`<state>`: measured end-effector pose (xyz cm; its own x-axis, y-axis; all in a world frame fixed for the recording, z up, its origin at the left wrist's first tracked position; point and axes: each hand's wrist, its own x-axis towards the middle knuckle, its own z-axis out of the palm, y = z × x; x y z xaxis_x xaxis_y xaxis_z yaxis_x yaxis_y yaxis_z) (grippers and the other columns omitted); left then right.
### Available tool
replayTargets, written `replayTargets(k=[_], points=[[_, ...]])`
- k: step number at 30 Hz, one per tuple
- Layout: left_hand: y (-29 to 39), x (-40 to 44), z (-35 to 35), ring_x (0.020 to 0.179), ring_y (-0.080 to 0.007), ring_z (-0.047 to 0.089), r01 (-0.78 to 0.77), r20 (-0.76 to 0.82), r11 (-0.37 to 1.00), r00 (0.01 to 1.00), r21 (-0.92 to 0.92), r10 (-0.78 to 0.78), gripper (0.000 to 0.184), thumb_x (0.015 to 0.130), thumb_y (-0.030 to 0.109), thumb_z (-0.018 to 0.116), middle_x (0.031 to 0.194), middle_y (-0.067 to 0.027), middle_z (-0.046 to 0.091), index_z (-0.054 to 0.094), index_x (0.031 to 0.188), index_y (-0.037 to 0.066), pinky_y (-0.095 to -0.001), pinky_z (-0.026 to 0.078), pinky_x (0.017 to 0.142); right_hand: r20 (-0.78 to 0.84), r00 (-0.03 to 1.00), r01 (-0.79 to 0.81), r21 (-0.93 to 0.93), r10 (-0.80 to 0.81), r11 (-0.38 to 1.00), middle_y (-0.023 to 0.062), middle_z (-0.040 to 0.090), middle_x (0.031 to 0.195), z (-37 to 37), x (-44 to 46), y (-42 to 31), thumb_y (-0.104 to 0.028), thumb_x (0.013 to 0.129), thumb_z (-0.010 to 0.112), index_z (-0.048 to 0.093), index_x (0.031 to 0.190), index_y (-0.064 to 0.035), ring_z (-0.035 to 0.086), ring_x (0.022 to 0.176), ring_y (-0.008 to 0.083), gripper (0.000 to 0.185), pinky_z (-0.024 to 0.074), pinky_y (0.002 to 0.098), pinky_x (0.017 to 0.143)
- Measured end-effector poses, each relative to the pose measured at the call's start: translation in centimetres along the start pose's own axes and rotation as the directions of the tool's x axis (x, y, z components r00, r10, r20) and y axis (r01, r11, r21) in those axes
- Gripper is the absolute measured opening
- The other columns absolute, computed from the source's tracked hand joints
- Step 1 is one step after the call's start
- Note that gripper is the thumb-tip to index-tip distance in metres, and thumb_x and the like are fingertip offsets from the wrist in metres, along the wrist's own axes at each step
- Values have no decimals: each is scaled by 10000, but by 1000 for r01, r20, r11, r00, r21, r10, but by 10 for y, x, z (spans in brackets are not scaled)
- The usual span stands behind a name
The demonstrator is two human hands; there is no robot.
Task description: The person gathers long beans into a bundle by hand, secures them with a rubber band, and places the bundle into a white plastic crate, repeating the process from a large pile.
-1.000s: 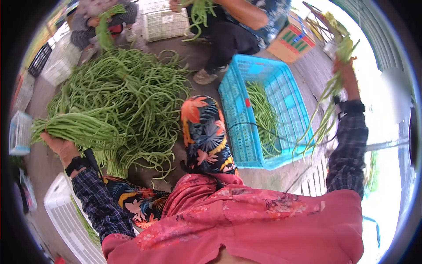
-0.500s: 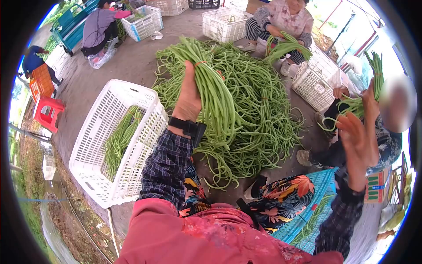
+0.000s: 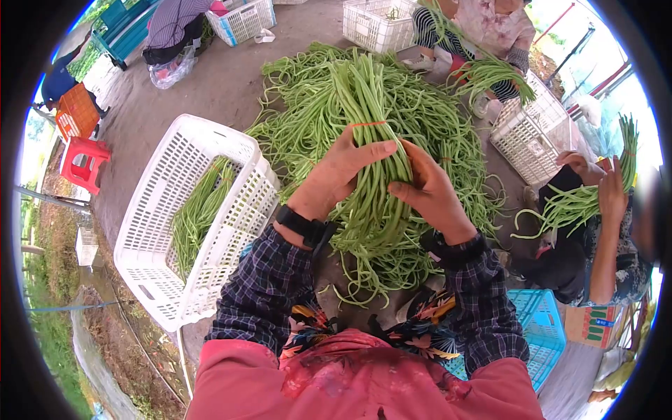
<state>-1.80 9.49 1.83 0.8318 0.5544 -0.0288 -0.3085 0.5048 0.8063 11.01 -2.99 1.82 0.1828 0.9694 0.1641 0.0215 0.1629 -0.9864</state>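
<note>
The left hand (image 3: 336, 171) and right hand (image 3: 432, 187) have fingers clamped on opposite sides of a bundle of long, slender green beans (image 3: 379, 175), tied with a thin red band (image 3: 369, 124), above a tangled green bean heap (image 3: 441, 122).
</note>
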Motion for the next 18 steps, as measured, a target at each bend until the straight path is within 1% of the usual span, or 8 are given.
replayTargets(k=[1, 4, 6, 9, 11, 14, 15, 18], points=[[-1, 1, 0, 880, -174, 597, 24, -22, 999, 999, -42, -25, 485, 754, 68, 722, 998, -68, 579, 452, 1157, 58, -317, 519, 743, 10, 1000, 1, -19, 0, 1000, 78, 504, 1184, -4, 1, 1, -11, 815, 646, 340, 1346, -27, 524, 1012, 110, 613, 446, 254, 853], [3, 1, -3, 890, -186, 602, 161, -87, 978, 981, -136, -173, 483, 747, 27, 703, 1007, -79, 587, 455, 1161, 65, -327, 524, 741, -4, 997, -81, 82, 82, 993, 55, 519, 1122, -16, 2, 5, -22, 819, 646, 369, 1338, -70, 530, 946, 80, 590, 452, 225, 807], [1, 3, -7, 903, -187, 618, 145, -81, 979, 984, -144, -158, 379, 786, 8, 622, 1014, -89, 615, 501, 1145, 28, -319, 523, 777, -28, 997, -63, 115, 66, 991, 31, 517, 1084, -22, 5, 7, -10, 843, 613, 399, 1297, -77, 516, 917, 57, 507, 442, 201, 766], [2, 4, -6, 813, -192, 623, 178, -99, 969, 975, -172, -196, 413, 744, -15, 638, 934, -82, 617, 511, 1132, 48, -335, 536, 712, -41, 991, -130, -41, 129, 991, 70, 519, 1095, -31, 5, 15, 32, 827, 579, 493, 1186, -69, 547, 918, 110, 383, 446, 231, 763], [-1, 6, -9, 803, -191, 623, 185, -63, 968, 978, -168, -198, 427, 739, -27, 622, 933, -83, 617, 508, 1144, 47, -332, 537, 705, -3, 962, 230, -521, -271, 822, 112, 519, 1102, -30, 10, 18, 73, 774, 554, 583, 1028, -66, 563, 930, 184, 290, 448, 265, 768], [-3, 10, -12, 781, -189, 622, 180, -38, 970, 981, -166, -189, 446, 729, -51, 594, 928, -83, 617, 506, 1155, 49, -328, 537, 685, -58, 965, 180, -563, -256, 806, 139, 512, 1109, -26, 7, 12, 66, 724, 568, 631, 916, -67, 556, 959, 258, 243, 449, 307, 795], [-3, 11, -13, 769, -188, 621, 176, -52, 970, 981, -168, -187, 452, 723, -62, 580, 923, -82, 616, 507, 1154, 51, -327, 536, 673, -31, 932, 238, -702, -362, 671, 117, 528, 1023, -25, 6, 10, 3, 727, 622, 632, 907, -55, 547, 923, 273, 189, 452, 345, 761], [-4, 15, -16, 756, -188, 613, 152, -82, 980, 983, -127, -164, 471, 714, -74, 568, 889, -76, 612, 499, 1160, 57, -322, 528, 671, 5, 918, 221, -836, -397, 502, 104, 526, 913, -14, 0, -13, -79, 725, 675, 632, 892, -44, 535, 870, 289, 176, 439, 384, 715]])
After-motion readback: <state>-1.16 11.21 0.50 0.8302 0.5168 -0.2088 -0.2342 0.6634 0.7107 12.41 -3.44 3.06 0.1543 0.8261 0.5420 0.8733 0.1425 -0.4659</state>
